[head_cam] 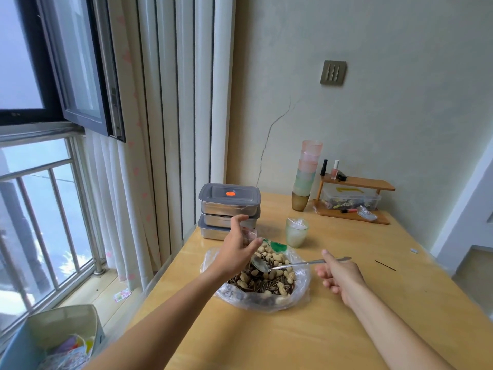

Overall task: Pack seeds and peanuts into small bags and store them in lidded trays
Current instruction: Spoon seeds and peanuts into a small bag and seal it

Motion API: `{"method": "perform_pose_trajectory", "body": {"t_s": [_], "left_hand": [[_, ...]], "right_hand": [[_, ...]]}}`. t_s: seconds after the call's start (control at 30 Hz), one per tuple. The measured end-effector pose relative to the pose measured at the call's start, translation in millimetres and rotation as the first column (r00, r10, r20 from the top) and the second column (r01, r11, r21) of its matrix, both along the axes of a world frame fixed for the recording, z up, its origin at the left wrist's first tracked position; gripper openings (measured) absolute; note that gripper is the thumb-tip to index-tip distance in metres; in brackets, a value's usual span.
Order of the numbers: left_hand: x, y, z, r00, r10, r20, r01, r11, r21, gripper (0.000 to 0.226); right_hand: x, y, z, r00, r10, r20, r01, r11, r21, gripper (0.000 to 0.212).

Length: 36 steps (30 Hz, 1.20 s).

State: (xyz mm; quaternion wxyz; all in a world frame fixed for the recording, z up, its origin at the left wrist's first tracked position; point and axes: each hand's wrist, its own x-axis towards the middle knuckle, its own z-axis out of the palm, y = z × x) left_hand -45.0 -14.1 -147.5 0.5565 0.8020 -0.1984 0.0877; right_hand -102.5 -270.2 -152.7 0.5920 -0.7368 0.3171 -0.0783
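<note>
Trays: three lidded trays (229, 206) are stacked at the bench's (346, 329) far left.
Mix: one bag (302, 291) of seeds and peanuts (266, 283) is set mid-bench.
Left hand (236, 252): fingers spread, nothing held.
Right hand (340, 276): one spoon (293, 265) is pinched.

Table (333, 329) bears trays (229, 209), bag (300, 292), cup (296, 233), perhaps hairpin (385, 265).

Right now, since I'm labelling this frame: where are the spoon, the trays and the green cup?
spoon (298, 264): head view, on its handle.
trays (226, 209): head view, on the top tray's metal wall.
green cup (295, 236): head view, on its side wall.
</note>
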Motion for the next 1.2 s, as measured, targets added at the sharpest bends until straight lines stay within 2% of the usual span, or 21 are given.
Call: {"method": "perform_pose_trajectory", "body": {"t_s": [0.13,0.23,0.33,0.37,0.4,0.47,0.53,0.67,0.77,0.9,0.93,1.03,1.1,1.2], "left_hand": [[5,-6,-8,1.000,0.013,0.003,-0.012,1.000,-0.020,0.068],[3,-12,-9,1.000,0.016,0.024,-0.014,0.998,-0.054,0.069],[1,-18,-8,0.998,-0.006,0.059,0.008,0.999,-0.041,0.070],[1,-20,-9,0.998,-0.012,0.067,0.015,0.999,-0.038,0.069],[1,-21,-9,0.997,-0.018,0.071,0.021,0.999,-0.040,0.068],[2,-22,-8,0.998,-0.023,0.063,0.027,0.998,-0.057,0.067],[3,-23,-6,0.998,-0.023,0.060,0.027,0.998,-0.065,0.069],[4,-26,-7,0.997,-0.067,0.050,0.070,0.996,-0.064,0.075],[3,-23,-9,0.992,-0.121,-0.024,0.117,0.983,-0.143,0.075],[2,-20,-13,0.976,-0.197,-0.095,0.164,0.948,-0.273,0.066],[2,-21,-13,0.977,-0.184,-0.109,0.148,0.949,-0.279,0.064],[5,-26,-14,0.970,-0.183,-0.162,0.113,0.925,-0.363,0.047],[9,-28,-14,0.967,-0.176,-0.185,0.083,0.902,-0.424,0.034],[15,-28,-11,0.952,-0.217,-0.215,0.063,0.828,-0.557,0.034]], "right_hand": [[-8,20,16,0.958,0.248,-0.141,-0.262,0.961,-0.087,0.053],[-6,40,24,0.905,0.426,-0.004,-0.415,0.880,-0.232,0.039],[0,62,32,0.827,0.526,0.199,-0.414,0.808,-0.418,0.009],[3,67,34,0.794,0.562,0.232,-0.417,0.782,-0.464,0.014],[6,70,35,0.765,0.600,0.235,-0.431,0.747,-0.507,0.018],[13,76,38,0.739,0.653,0.168,-0.457,0.669,-0.586,0.012],[19,78,38,0.747,0.656,0.108,-0.466,0.634,-0.617,0.004],[31,77,38,0.777,0.611,0.148,-0.428,0.686,-0.589,0.010],[37,73,44,0.762,0.622,0.181,-0.435,0.699,-0.568,0.011],[38,66,56,0.659,0.724,0.203,-0.553,0.650,-0.522,0.011],[39,66,57,0.656,0.731,0.190,-0.551,0.635,-0.541,0.012],[46,66,55,0.721,0.679,0.134,-0.394,0.562,-0.727,0.016],[48,66,58,0.727,0.673,0.135,-0.390,0.566,-0.726,0.016],[54,63,64,0.704,0.694,0.150,-0.446,0.596,-0.668,0.014]]}}
